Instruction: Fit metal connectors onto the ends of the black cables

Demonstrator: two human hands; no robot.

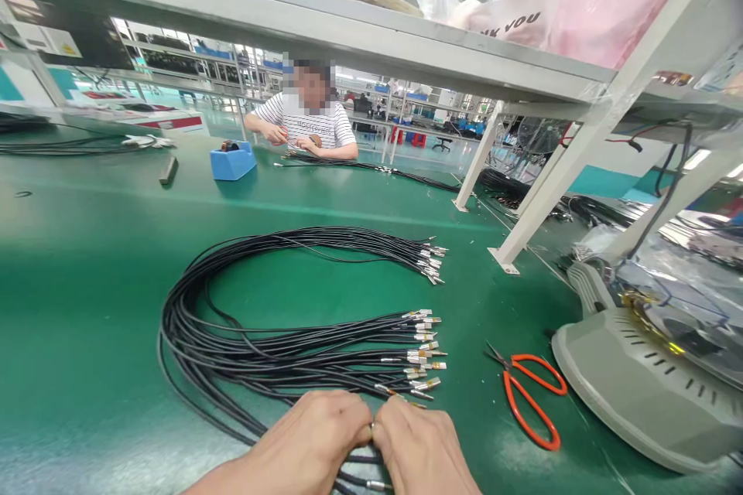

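Note:
My left hand (322, 427) and my right hand (416, 445) meet at the front of the table, thumbs and fingers pinched together. A small silvery bit of a black cable's end shows between the fingertips; the rest of it is hidden by my hands. Just beyond them lies a large bundle of black cables (191, 309), bent in a U that opens to the right. Metal tips with pale and yellowish tabs (426, 356) finish the near ends, and silvery tips (433, 259) the far ones. A few more cable ends (377, 485) lie beneath my hands.
Orange-handled scissors (531, 394) lie open on the green table (104, 263), beside a grey-green machine (638, 394). A blue tape dispenser (232, 162) stands farther back. Across the table a person (313, 128) handles cables. White shelf posts (539, 178) rise at right, under an overhead shelf.

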